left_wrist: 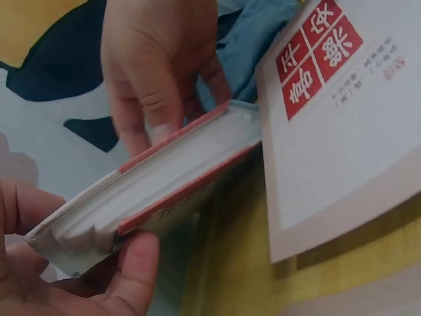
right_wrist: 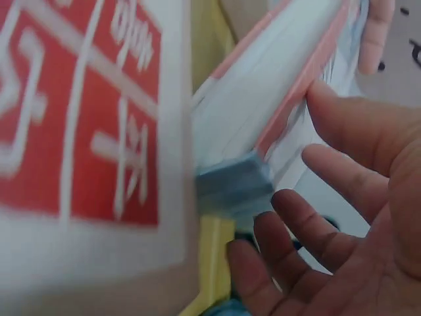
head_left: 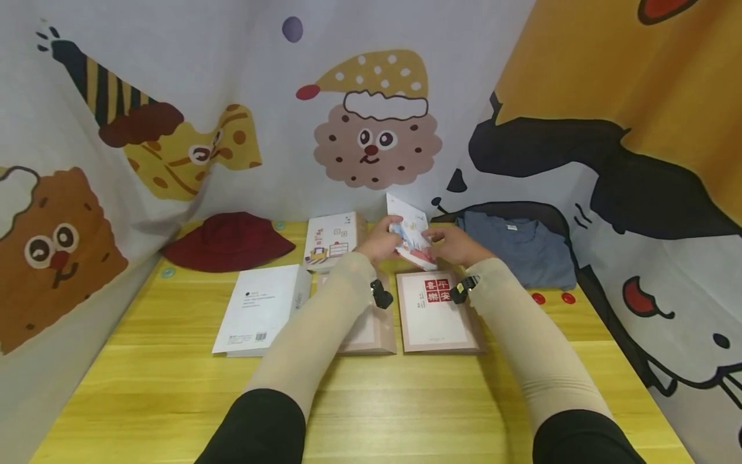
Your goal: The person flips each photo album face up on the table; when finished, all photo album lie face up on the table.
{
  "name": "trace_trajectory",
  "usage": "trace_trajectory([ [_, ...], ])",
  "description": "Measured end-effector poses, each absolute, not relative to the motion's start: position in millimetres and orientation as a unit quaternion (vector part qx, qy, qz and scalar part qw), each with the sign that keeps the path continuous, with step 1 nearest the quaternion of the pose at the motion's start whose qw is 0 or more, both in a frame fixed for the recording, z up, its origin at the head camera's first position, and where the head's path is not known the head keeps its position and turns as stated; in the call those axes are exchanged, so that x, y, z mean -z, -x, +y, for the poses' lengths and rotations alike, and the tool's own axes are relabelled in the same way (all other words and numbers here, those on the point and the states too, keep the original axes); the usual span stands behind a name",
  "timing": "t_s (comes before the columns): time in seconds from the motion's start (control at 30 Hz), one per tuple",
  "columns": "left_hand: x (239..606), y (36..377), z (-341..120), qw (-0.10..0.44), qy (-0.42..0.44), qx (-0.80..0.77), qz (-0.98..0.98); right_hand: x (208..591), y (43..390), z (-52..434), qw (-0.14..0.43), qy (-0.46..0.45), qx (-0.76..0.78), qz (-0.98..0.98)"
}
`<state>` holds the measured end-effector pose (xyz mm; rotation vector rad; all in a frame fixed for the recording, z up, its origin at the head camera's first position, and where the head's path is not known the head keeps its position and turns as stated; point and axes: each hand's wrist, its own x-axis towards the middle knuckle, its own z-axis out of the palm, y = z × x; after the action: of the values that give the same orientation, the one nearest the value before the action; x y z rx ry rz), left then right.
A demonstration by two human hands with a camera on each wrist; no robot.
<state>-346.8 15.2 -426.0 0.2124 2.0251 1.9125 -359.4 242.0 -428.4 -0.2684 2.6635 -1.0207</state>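
A white hardcover book (head_left: 410,227) with a blue and red picture on its cover is held tilted above the back of the table. My left hand (head_left: 379,240) grips one end, thumb on one cover and fingers on the other, as the left wrist view shows. At the opposite side, my right hand (head_left: 458,245) touches the cover with its thumb, its other fingers spread apart. The page block (right_wrist: 263,79) faces the right wrist camera. Just in front stands a beige-bordered book (head_left: 426,328) with red square characters, partly hidden by the right wrist.
A similar beige book (head_left: 368,334) is half covered by my left arm. To its left is a white book (head_left: 263,303); behind is an illustrated book (head_left: 332,241). A dark red hat (head_left: 232,241) and a folded blue shirt (head_left: 522,251) lie on the yellow wooden table (head_left: 406,412). A printed curtain (head_left: 266,77) hangs behind.
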Motion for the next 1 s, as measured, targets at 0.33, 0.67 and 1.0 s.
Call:
trace_trajectory([
  [0.33,415.6,336.1,17.8,0.094,-0.105,-0.676,0.723,410.8,345.6,221.4,0.14,0.142,0.47,0.86],
  [0.67,420.7,337.4,25.1,0.09,-0.137,-0.699,0.696,402.9,328.1,203.4,-0.001,0.102,0.398,0.912],
  [1.0,432.0,342.7,21.1,0.128,-0.14,-0.641,0.744,389.2,318.6,202.2,-0.067,0.05,0.305,0.949],
])
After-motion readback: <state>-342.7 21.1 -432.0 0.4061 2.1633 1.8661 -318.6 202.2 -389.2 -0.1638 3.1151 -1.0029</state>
